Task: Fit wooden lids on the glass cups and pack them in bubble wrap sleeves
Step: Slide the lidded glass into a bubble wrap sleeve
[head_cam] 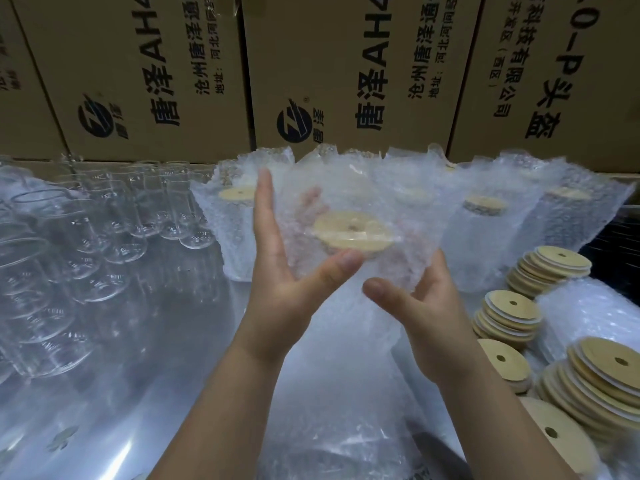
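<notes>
Between my two hands, at chest height, is a bubble wrap sleeve (346, 183) with a glass cup inside it; the cup's round wooden lid (349, 230) shows through the wrap. My left hand (277, 271) holds the sleeve's left side, fingers straight up behind it and thumb pressed on the front just under the lid. My right hand (426, 306) holds the sleeve from below on the right, its fingers hidden behind the wrap and its thumb stretched out in front.
Several bare glass cups (104, 216) stand at the left on clear plastic sheeting (156, 375). Wrapped lidded cups (485, 220) line the back. Stacks of wooden lids (512, 317) and loose bubble wrap (588, 306) lie at the right. Cardboard boxes (156, 64) wall off the rear.
</notes>
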